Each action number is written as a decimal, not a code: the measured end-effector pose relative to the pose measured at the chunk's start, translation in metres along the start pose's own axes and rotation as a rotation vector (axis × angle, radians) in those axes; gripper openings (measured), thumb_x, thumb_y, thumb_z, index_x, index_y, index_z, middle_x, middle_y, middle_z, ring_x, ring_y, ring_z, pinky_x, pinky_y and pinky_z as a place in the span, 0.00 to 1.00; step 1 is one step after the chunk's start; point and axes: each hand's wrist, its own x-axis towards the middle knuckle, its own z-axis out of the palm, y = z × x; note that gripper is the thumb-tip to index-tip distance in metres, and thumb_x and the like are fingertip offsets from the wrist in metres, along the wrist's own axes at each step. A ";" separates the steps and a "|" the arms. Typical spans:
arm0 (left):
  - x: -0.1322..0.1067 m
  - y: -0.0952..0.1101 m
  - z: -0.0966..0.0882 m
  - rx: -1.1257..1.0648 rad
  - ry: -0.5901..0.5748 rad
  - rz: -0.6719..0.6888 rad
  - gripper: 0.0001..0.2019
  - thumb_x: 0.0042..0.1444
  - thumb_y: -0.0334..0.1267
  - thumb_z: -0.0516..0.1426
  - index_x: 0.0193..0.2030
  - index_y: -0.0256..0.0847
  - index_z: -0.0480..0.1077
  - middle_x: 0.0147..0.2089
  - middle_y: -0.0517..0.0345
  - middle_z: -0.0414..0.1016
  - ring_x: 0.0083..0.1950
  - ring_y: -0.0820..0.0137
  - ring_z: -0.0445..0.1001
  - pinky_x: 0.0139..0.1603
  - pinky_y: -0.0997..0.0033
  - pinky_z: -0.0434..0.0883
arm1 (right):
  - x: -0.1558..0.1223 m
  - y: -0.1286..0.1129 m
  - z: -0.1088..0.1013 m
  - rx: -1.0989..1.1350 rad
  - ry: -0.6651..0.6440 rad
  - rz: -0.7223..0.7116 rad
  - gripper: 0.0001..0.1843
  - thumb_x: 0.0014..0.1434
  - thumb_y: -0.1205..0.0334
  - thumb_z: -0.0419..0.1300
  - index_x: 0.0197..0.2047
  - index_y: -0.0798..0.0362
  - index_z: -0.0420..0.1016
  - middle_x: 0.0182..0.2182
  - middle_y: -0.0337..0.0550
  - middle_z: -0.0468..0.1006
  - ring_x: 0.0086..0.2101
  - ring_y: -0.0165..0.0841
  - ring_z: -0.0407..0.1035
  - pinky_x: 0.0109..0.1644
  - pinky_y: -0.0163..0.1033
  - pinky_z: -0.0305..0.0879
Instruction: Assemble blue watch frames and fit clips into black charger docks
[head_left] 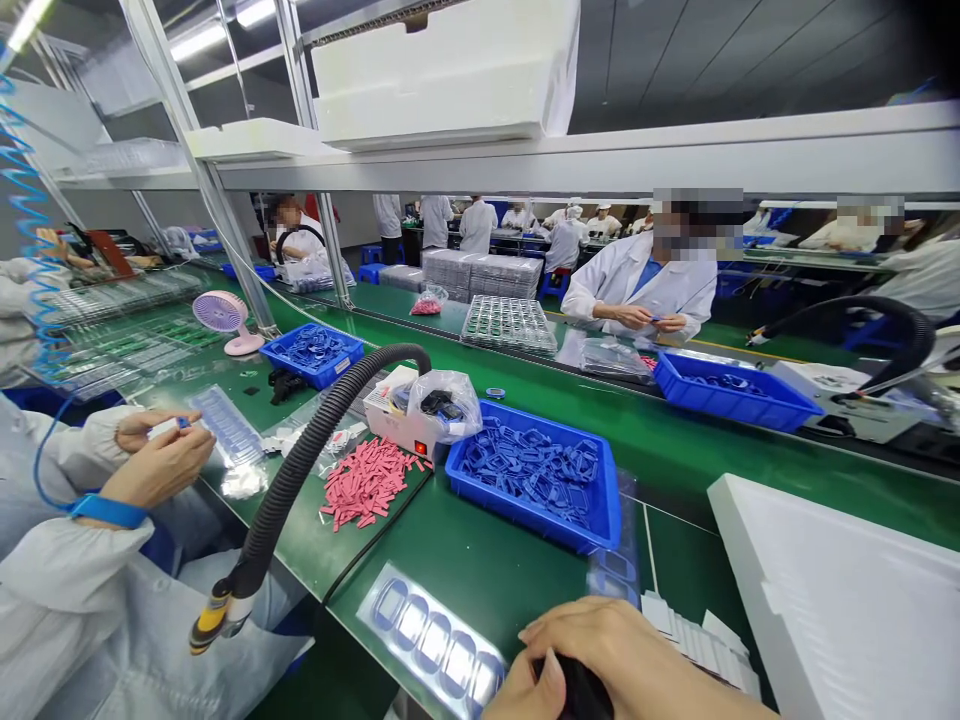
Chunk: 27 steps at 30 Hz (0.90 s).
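Observation:
My right hand (637, 655) sits at the bottom edge, fingers curled leftward over a black object (583, 692) and closed on it. A thumb-like bit of hand (525, 700), probably my left, presses the same object from the left; its fingers are out of frame. Just left of the hands lies a clear blister strip (431, 640) holding blue oval rings. Behind it stands a blue bin (606, 520) full of blue frame parts. A stack of white cards (697, 640) lies to the right of my hand.
A co-worker at left (154, 465) holds a small blue piece. A black ribbed hose (315, 450) arches over the green bench, near a pile of pink strips (367, 480). A white foam box (840, 600) sits at right. More people work across the conveyor.

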 end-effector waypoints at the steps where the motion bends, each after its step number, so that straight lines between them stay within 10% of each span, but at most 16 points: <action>1: 0.001 -0.001 0.001 -0.017 -0.013 -0.009 0.26 0.33 0.57 0.64 0.37 0.41 0.75 0.39 0.46 0.75 0.53 0.51 0.68 0.58 0.53 0.59 | 0.000 0.001 0.002 -0.006 -0.008 -0.010 0.12 0.47 0.66 0.60 0.38 0.49 0.75 0.38 0.43 0.78 0.39 0.36 0.72 0.43 0.34 0.65; 9: 0.003 0.001 0.006 -0.224 0.050 -0.049 0.23 0.29 0.43 0.70 0.35 0.38 0.74 0.36 0.50 0.78 0.45 0.59 0.75 0.55 0.56 0.63 | 0.008 0.010 0.005 -0.132 -0.006 -0.004 0.26 0.42 0.63 0.63 0.48 0.53 0.70 0.40 0.45 0.77 0.40 0.39 0.72 0.43 0.40 0.67; 13: 0.007 0.014 0.011 -0.379 0.096 -0.028 0.18 0.38 0.43 0.68 0.35 0.36 0.76 0.37 0.50 0.80 0.41 0.66 0.77 0.49 0.67 0.68 | 0.008 0.021 0.016 -0.433 0.416 -0.202 0.29 0.47 0.60 0.63 0.53 0.61 0.67 0.50 0.56 0.72 0.50 0.43 0.66 0.51 0.46 0.65; 18: 0.017 0.034 0.025 -0.731 0.091 -0.154 0.19 0.59 0.46 0.51 0.37 0.33 0.77 0.41 0.50 0.80 0.43 0.74 0.76 0.47 0.82 0.69 | 0.014 0.025 0.031 -0.593 0.804 -0.379 0.15 0.56 0.65 0.59 0.48 0.57 0.71 0.45 0.45 0.77 0.51 0.36 0.66 0.58 0.44 0.56; 27: 0.017 0.032 0.015 -0.766 0.023 -0.102 0.18 0.62 0.44 0.48 0.36 0.38 0.77 0.38 0.53 0.80 0.46 0.75 0.76 0.51 0.83 0.67 | 0.030 0.027 0.038 -0.559 0.793 -0.444 0.14 0.60 0.67 0.51 0.46 0.59 0.73 0.43 0.42 0.79 0.46 0.36 0.68 0.55 0.46 0.55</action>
